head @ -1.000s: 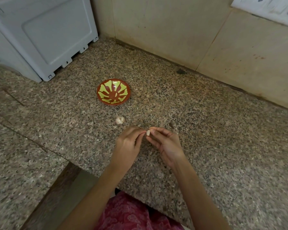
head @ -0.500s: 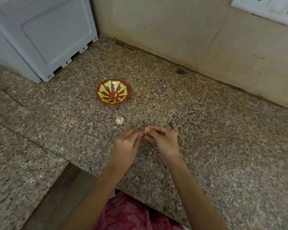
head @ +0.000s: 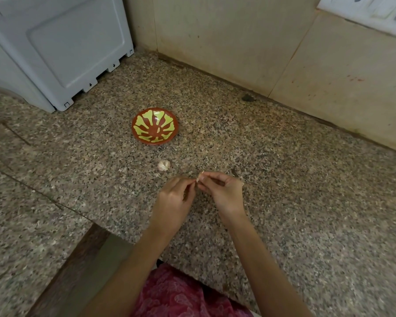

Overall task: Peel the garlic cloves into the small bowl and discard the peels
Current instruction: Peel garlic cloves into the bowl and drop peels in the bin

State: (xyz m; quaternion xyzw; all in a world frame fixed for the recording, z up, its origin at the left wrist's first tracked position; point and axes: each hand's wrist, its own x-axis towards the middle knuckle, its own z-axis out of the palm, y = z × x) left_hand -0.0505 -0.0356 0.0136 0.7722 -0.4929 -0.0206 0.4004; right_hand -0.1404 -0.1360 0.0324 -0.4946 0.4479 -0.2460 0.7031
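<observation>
One white appliance (head: 62, 49) fills the far left corner, and it sits as it did a second ago. So does the small bowl (head: 135, 131), red-brown with yellow-green petals, which stands apart from the appliance on the granite counter (head: 306, 202) with nothing visible inside. A loose piece of garlic (head: 164, 166) lies just in front of the bowl, also unmoved.

Right of that, the left hand (head: 174, 202) has its thumb and fingers curled in and pinches one end of a garlic clove (head: 199, 179). The clove is held above the counter between the two hands, near the loose piece and well short of the bowl. A second ago it showed plainly between the fingertips; now only a pale sliver shows. The right hand (head: 224, 193) has turned over it, fingers folded more tightly, and pinches it from the other side.

The counter's near edge (head: 124, 236) cuts in under the left forearm, with a pink patterned garment (head: 181, 296) below it. A seam runs across the stone at the left. Bare counter spreads between hands and bowl, and widely to the right of the right hand. The tiled wall (head: 215, 42) closes the back, well beyond the bowl, with a dark spot (head: 247, 97) at its foot and a switch plate (head: 364, 10) at the upper right.
</observation>
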